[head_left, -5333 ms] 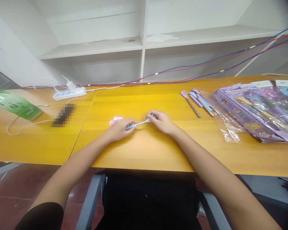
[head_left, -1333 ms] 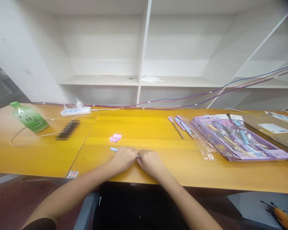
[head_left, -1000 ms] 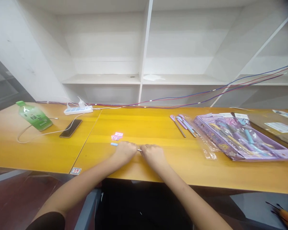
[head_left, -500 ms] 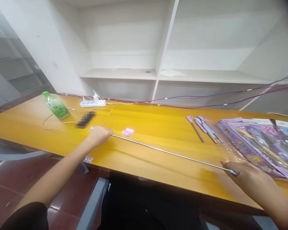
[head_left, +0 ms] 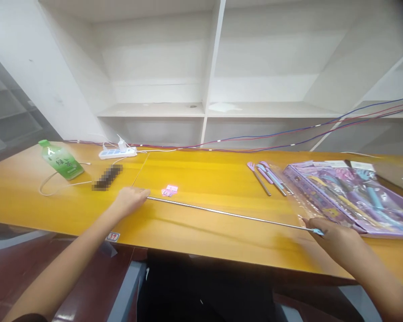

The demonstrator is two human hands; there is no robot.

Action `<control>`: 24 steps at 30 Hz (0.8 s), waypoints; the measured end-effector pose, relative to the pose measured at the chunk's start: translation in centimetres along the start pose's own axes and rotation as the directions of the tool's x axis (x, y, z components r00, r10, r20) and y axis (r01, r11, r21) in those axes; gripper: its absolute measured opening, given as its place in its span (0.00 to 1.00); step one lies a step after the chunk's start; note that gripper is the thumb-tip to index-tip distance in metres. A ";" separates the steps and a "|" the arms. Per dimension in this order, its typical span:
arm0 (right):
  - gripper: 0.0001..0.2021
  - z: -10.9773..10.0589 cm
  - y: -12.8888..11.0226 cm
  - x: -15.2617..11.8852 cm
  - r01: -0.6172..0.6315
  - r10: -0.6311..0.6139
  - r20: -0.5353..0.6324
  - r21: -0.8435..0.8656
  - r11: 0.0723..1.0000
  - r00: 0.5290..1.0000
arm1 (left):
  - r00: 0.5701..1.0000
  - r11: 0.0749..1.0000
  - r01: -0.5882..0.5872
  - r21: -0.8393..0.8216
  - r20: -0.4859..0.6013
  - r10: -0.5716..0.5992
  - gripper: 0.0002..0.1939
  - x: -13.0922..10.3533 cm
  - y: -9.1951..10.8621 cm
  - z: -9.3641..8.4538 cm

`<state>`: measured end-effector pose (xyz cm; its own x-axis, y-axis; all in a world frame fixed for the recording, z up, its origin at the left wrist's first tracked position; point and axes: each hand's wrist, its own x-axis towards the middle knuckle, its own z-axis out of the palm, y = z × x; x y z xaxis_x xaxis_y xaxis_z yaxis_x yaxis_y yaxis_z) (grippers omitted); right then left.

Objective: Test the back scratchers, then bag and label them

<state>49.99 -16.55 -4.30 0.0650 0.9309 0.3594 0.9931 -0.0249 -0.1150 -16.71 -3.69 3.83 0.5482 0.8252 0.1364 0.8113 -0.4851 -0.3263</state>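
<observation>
A long thin telescopic back scratcher (head_left: 218,212) with a metal rod stretches between my two hands above the table's front part. My left hand (head_left: 131,200) is closed round one end, hiding what it grips there. At the other end my right hand (head_left: 327,228) is closed on a light-blue tip, part of which shows between the fingers. Beyond the rod lie several shorter back scratchers (head_left: 261,180) with purple and blue hand-shaped heads. Small pink cards (head_left: 169,191) lie behind the rod, nearer my left hand.
On the right, an open purple box (head_left: 322,199) holds several wrapped back scratchers. At left stand a tilted-looking green tea bottle (head_left: 61,160), a white power strip (head_left: 118,153) and a blurred-out dark object (head_left: 107,177). White shelving (head_left: 174,109) and cables run behind the table.
The view has turned somewhat to the right, so the table things appear further left. Both hands keep hold of the stretched back scratcher.
</observation>
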 end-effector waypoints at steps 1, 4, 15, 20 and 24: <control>0.15 -0.3 0.1 0.2 -0.007 0.006 0.026 0.016 1.000 1.000 | 1.000 1.000 0.008 0.001 -0.006 -0.008 0.12 -0.1 -0.1 0.0; 0.18 -1.3 -0.1 0.8 -0.030 0.026 0.093 0.049 0.998 0.995 | 0.998 0.998 0.056 0.003 -0.010 -0.056 0.11 -0.3 -0.5 -0.1; 0.16 -4.4 -4.1 6.2 -0.251 0.250 0.019 0.039 0.967 0.968 | 0.987 0.985 0.156 0.069 0.026 -0.158 0.15 4.2 -1.9 -4.5; 0.10 -5.1 -6.3 8.9 -0.373 0.374 -0.075 0.023 0.927 0.924 | 0.975 0.988 0.152 0.038 0.156 -0.156 0.18 6.6 -1.4 -4.8; 0.09 -4.3 -7.3 9.6 -0.458 0.458 -0.103 0.023 0.888 0.883 | 0.956 0.980 0.201 -0.001 0.220 -0.195 0.19 6.5 -1.5 -3.3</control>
<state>43.82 -8.98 3.99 0.5225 0.7729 0.3599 0.8502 -0.4407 -0.2880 -13.73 1.42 8.34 0.3208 0.9471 -0.0112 0.9050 -0.3100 -0.2912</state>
